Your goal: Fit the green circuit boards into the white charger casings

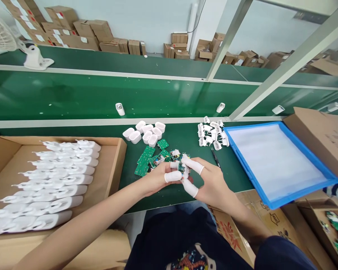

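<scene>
My left hand point(165, 176), with white finger cots on its tips, pinches a small green circuit board point(181, 167) in front of my body. From the other side my right hand point(205, 182), also in finger cots, closes its fingertips on a small white plastic part point(186, 171) against the board. The fingers partly cover both pieces, so I cannot tell how they fit together. Just beyond my left hand lies a pile of green circuit boards point(146, 157). White oval cups point(147, 133) sit behind that pile, and small white plastic parts point(212, 132) lie to the right.
At left a cardboard tray point(116, 165) holds rows of white housings point(70, 172). Black tweezers point(215, 157) lie right of my hands. A blue-rimmed tray point(278, 161) stands at right, near a box of boards point(335, 232). A slanted metal post point(284, 63) crosses the upper right.
</scene>
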The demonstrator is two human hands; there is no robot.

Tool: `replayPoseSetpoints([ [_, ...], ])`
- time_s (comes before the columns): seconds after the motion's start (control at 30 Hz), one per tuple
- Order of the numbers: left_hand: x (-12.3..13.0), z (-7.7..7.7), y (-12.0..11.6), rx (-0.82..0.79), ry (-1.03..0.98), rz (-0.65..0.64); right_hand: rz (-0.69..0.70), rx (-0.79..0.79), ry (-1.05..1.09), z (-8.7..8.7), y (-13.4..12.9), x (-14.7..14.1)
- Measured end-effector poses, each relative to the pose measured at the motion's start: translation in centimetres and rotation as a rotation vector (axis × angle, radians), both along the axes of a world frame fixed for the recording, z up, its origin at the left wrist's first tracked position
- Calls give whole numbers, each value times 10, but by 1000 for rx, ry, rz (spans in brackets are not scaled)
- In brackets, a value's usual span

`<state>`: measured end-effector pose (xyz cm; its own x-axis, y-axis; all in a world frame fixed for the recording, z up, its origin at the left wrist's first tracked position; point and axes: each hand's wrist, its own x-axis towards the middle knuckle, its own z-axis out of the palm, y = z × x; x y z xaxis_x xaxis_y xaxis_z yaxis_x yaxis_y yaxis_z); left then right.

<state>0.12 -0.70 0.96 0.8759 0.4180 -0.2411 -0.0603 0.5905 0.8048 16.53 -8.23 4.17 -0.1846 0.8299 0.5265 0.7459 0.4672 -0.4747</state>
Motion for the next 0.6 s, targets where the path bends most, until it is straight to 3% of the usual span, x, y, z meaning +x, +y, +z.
replayPoseSetpoints([
  [0.13,2,0,-1,71,81,-7,15,73,-55,-8,-4,2],
  [0.37,4,4,1,195,220,-43,146,-261,-50,3,-1,23],
  [0.5,4,-2,4,221,355,5,223,-329,-41,9,1,30],
  [0.6,5,-10,4,169,362,31,204,-360,-72,7,1,28],
])
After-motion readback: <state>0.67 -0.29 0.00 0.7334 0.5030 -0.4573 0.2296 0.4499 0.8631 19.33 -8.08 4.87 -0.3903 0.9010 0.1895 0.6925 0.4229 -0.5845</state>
